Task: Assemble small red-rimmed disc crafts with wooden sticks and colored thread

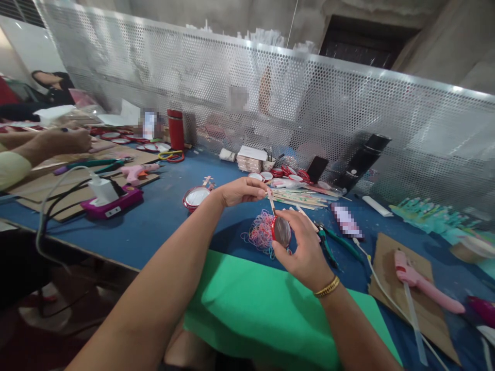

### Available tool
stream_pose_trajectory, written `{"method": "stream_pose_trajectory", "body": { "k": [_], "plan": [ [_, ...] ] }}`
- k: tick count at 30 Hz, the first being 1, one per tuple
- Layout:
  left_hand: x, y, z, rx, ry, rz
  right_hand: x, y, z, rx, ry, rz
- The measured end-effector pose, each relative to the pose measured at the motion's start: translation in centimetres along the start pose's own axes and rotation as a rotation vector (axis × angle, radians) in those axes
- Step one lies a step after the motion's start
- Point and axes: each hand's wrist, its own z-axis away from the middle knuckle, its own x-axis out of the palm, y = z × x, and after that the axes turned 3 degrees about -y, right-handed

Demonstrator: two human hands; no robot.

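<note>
Apparently the work is approx. halfway: red-rimmed disc (283, 233), held over the blue table (162, 232), seems already joined to its stick (271, 203), which points to 11 o'clock. Right hand (303, 247) is clamped on disc's edge; left hand (245, 190) has fingers together, pinching stick's tip. Second piece (196, 197) at 10 o'clock shows small cross-bars (209, 180) — on held one, can't tell. Thread pile (258, 232), approx. 9 o'clock, lies loose, prob. unused.
</note>
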Motion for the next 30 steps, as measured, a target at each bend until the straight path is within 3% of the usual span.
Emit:
{"method": "stream_pose_trajectory", "body": {
  "k": [25,30],
  "plan": [
    [0.02,-0.04,-0.01,0.007,-0.034,0.107,0.07,0.45,0.13,0.005,0.035,0.021],
    [0.51,0.11,-0.04,0.031,0.024,0.054,0.51,0.72,0.25,0.004,0.078,0.109]
  ]
}}
